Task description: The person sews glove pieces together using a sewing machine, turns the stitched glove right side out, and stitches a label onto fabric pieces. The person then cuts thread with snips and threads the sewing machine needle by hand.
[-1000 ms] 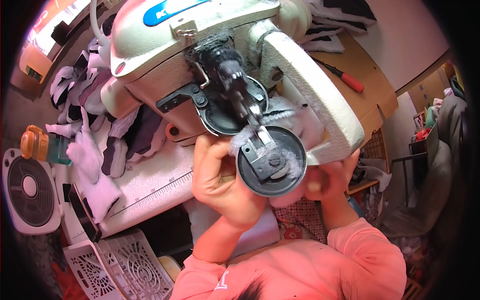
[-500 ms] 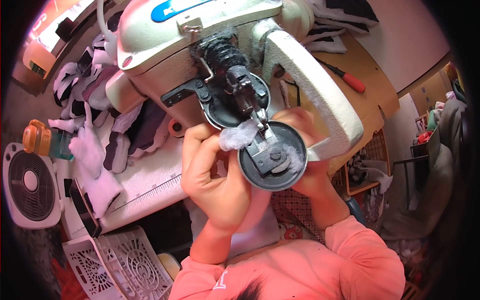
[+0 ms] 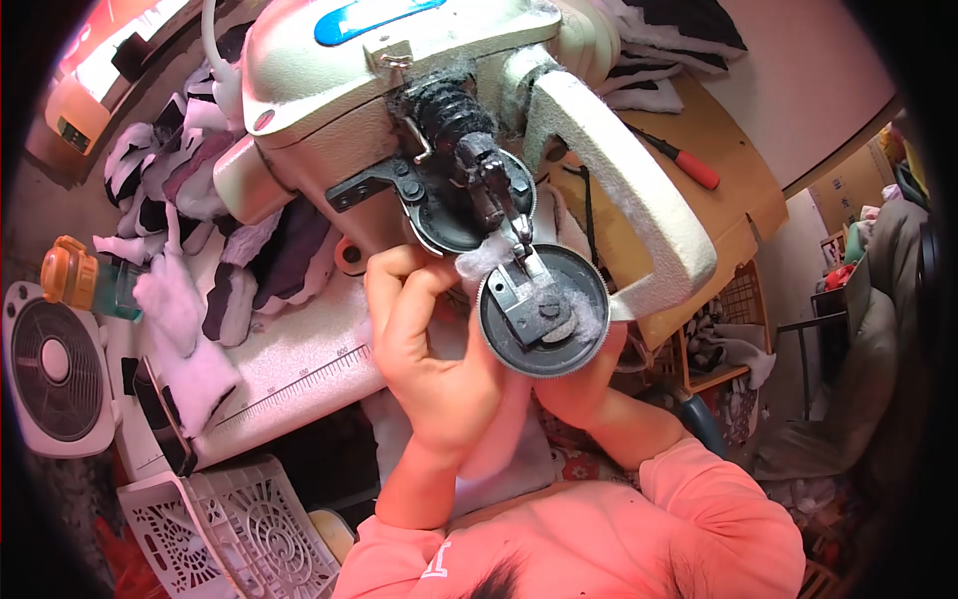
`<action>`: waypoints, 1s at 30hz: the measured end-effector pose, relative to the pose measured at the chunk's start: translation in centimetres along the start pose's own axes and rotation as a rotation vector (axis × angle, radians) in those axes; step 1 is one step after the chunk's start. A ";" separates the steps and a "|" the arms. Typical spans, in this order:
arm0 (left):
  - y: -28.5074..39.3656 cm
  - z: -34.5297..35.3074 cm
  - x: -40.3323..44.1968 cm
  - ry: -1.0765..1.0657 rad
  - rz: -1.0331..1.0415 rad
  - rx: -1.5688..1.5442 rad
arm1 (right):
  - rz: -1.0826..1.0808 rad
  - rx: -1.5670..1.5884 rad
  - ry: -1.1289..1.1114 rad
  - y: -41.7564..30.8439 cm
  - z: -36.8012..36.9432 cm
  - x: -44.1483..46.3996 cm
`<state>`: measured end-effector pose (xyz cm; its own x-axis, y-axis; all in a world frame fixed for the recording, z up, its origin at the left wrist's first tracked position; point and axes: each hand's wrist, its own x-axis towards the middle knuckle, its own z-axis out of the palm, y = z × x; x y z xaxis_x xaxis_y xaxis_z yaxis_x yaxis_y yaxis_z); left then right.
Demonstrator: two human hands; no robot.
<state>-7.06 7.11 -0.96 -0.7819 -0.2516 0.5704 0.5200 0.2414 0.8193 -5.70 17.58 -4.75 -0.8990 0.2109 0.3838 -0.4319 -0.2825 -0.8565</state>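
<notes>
We are keeping the left hand [image 3: 429,349] curled, its fingers gripping the soft white fluffy fabric [image 3: 507,424] close to the front black metal disc [image 3: 499,337] of the cream-coloured metal sewing machine [image 3: 319,105]. The fabric is passing beside this disc and hanging below it, above our lap. The right hand [image 3: 584,384] is reaching behind the same disc; its fingers are hiding there, so we cannot tell whether it is open or closed. Under the machine, the white counter [image 3: 299,349] is showing a printed black ruler along its near edge. White and dark fluffy pieces [image 3: 170,180] are lying in a heap toward its far left corner. A red-handled tool [image 3: 696,168] is resting on the brown board [image 3: 733,150], right of the machine.
</notes>
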 end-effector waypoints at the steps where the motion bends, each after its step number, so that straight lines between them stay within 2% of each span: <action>1: -0.2 -0.3 0.0 -0.002 0.000 0.003 | 0.007 -0.079 0.008 -0.1 0.3 -0.3; 4: -0.4 -0.8 0.0 -0.001 0.054 0.063 | 0.016 -0.188 -0.014 0.1 0.7 -0.8; 11: 0.9 -0.4 0.2 0.026 -0.007 -0.022 | -0.004 -0.322 -0.056 -0.8 0.9 -1.6; 12: 0.8 -0.5 0.3 0.022 -0.004 -0.022 | -0.003 -0.322 -0.056 -1.1 1.0 -1.7; 14: 0.5 -0.8 0.4 -0.004 0.030 -0.009 | 0.160 -0.310 -0.103 -1.6 1.0 -1.9; 18: 0.2 -1.6 0.7 -0.105 0.060 0.065 | 0.136 -0.103 -0.080 -0.1 1.2 -2.2; 20: 0.0 -2.4 0.8 -0.172 0.080 0.131 | 0.116 -0.303 -0.236 -1.0 1.0 -1.7; 21: 0.0 -2.6 0.8 -0.239 0.101 0.194 | 0.117 -0.303 -0.234 -1.1 1.0 -1.7; 24: 0.3 -2.5 0.9 -0.203 0.051 0.091 | 0.100 -0.258 -0.261 -0.9 1.2 -2.3; 26: 0.5 -2.5 1.1 -0.215 0.049 0.088 | 0.080 -0.062 -0.181 0.0 1.7 -3.4; 30: 0.5 -2.3 1.1 -0.202 0.057 0.088 | 0.033 -0.164 -0.261 -0.2 0.6 -3.4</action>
<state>-6.91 4.82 0.21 -0.8098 -0.0441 0.5850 0.5401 0.3330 0.7729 -2.59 16.42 -5.65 -0.9095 -0.0493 0.4127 -0.4043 -0.1261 -0.9059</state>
